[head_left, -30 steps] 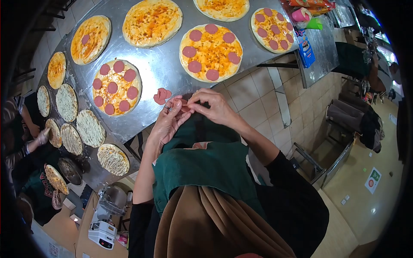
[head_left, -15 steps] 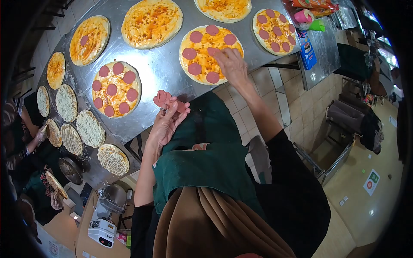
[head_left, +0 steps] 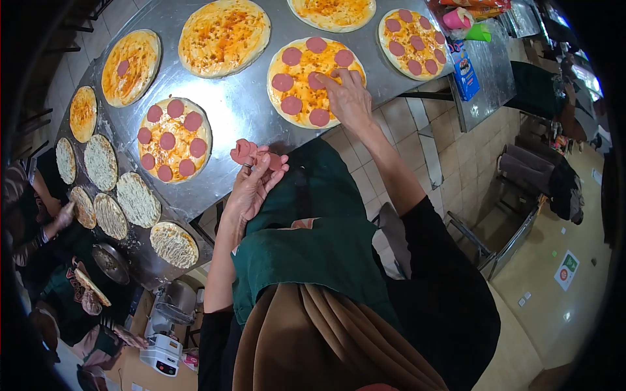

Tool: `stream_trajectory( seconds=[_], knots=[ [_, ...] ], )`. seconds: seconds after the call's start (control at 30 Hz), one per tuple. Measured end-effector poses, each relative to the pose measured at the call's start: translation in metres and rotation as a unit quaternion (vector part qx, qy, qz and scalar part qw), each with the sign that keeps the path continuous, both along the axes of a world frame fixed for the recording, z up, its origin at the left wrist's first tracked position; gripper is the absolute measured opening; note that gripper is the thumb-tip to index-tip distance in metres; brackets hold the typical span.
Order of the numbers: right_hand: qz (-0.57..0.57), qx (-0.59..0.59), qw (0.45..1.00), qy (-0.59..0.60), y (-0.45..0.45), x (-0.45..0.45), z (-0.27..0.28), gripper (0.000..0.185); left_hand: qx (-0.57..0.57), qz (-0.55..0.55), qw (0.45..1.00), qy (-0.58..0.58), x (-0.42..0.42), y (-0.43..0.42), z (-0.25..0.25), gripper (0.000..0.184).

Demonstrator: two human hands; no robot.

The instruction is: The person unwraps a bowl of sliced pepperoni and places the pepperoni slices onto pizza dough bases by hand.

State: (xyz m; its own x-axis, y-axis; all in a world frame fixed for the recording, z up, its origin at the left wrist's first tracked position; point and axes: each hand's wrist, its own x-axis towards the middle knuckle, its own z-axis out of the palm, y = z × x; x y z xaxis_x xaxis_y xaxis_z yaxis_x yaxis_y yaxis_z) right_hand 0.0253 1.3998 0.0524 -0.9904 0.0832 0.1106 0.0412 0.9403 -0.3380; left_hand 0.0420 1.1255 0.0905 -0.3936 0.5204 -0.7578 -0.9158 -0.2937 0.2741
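My left hand (head_left: 251, 186) pinches several pink sausage slices (head_left: 268, 161) at the table's near edge, close beside a small pile of slices (head_left: 243, 151). My right hand (head_left: 349, 101) reaches over the front middle pizza (head_left: 303, 95), its fingertips closed on a sausage slice (head_left: 316, 81) that lies at the centre of the cheese. Other slices ring that slice near the crust. Left of it lies a pizza with sausage slices (head_left: 156, 154), and another topped pizza (head_left: 405, 56) is at the right.
Cheese pizzas (head_left: 224, 39) stand along the far side of the metal table (head_left: 248, 104). White-topped pizzas (head_left: 138, 200) lie at the left, near co-workers' hands (head_left: 63, 216). A blue box (head_left: 465, 77), a pink cup (head_left: 456, 19) and a green cup (head_left: 479, 32) are at the right.
My right hand went from my left hand to the front middle pizza with a slice, now at its centre. My left hand stayed low with its slices. Another person's hand appeared at lower left.
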Motion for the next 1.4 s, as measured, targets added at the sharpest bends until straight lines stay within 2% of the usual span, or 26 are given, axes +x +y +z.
stream_trajectory(
  seconds=[0.2, 0.3, 0.37, 0.4, 0.47, 0.57, 0.77, 0.87, 0.97, 1.07, 1.17, 1.3, 1.33, 1.4],
  knots=[
    [-0.019, -0.025, 0.999, 0.010, -0.007, 0.004, 0.016, 0.027, -0.004, 0.004, 1.000, 0.002, 0.004, -0.003, 0.000, 0.032],
    [0.028, -0.182, 0.983, -0.011, -0.028, 0.020, 0.026, 0.024, 0.000, 0.003, 1.000, 0.005, 0.004, -0.002, 0.001, 0.033],
    [0.058, -0.356, 0.931, -0.063, -0.056, 0.034, 0.044, 0.024, 0.010, -0.005, 1.000, 0.011, 0.004, 0.000, 0.001, 0.035],
    [0.072, -0.404, 0.905, -0.114, -0.067, 0.040, 0.052, 0.026, 0.006, -0.009, 1.000, 0.014, 0.004, 0.002, 0.002, 0.035],
    [0.086, -0.444, 0.881, -0.140, -0.084, 0.048, 0.065, 0.027, -0.003, -0.016, 1.000, 0.022, 0.004, 0.004, 0.004, 0.036],
    [0.100, -0.400, 0.895, -0.170, -0.088, 0.057, 0.053, 0.025, 0.019, -0.045, 0.998, 0.034, 0.006, 0.002, 0.001, 0.038],
    [0.067, -0.477, 0.857, -0.182, -0.083, 0.065, 0.054, 0.021, 0.022, -0.049, 0.998, 0.020, 0.009, 0.000, 0.003, 0.039],
    [0.085, -0.478, 0.861, -0.151, -0.083, 0.067, 0.046, 0.017, 0.038, -0.055, 0.998, 0.011, 0.011, -0.003, -0.001, 0.038],
    [0.098, -0.416, 0.899, -0.094, -0.089, 0.072, 0.050, 0.016, 0.014, -0.031, 0.999, 0.005, 0.016, -0.004, -0.007, 0.036],
    [0.103, -0.397, 0.910, -0.065, -0.092, 0.077, 0.047, 0.015, 0.001, -0.027, 1.000, 0.003, 0.018, -0.003, -0.007, 0.036],
    [0.016, -0.531, 0.838, -0.128, -0.089, 0.079, 0.044, 0.015, 0.018, -0.042, 0.999, 0.007, 0.017, -0.002, -0.001, 0.036],
    [-0.059, -0.557, 0.822, -0.098, -0.062, 0.081, 0.032, 0.013, 0.012, -0.039, 0.999, 0.002, 0.016, -0.002, 0.000, 0.035],
    [-0.093, -0.521, 0.840, -0.121, -0.049, 0.079, 0.036, 0.013, 0.005, -0.036, 0.999, 0.002, 0.017, -0.003, 0.000, 0.035],
    [-0.094, -0.406, 0.909, -0.018, -0.024, 0.074, 0.030, 0.014, -0.003, -0.032, 0.999, 0.003, 0.018, -0.004, 0.001, 0.035]
  ],
)
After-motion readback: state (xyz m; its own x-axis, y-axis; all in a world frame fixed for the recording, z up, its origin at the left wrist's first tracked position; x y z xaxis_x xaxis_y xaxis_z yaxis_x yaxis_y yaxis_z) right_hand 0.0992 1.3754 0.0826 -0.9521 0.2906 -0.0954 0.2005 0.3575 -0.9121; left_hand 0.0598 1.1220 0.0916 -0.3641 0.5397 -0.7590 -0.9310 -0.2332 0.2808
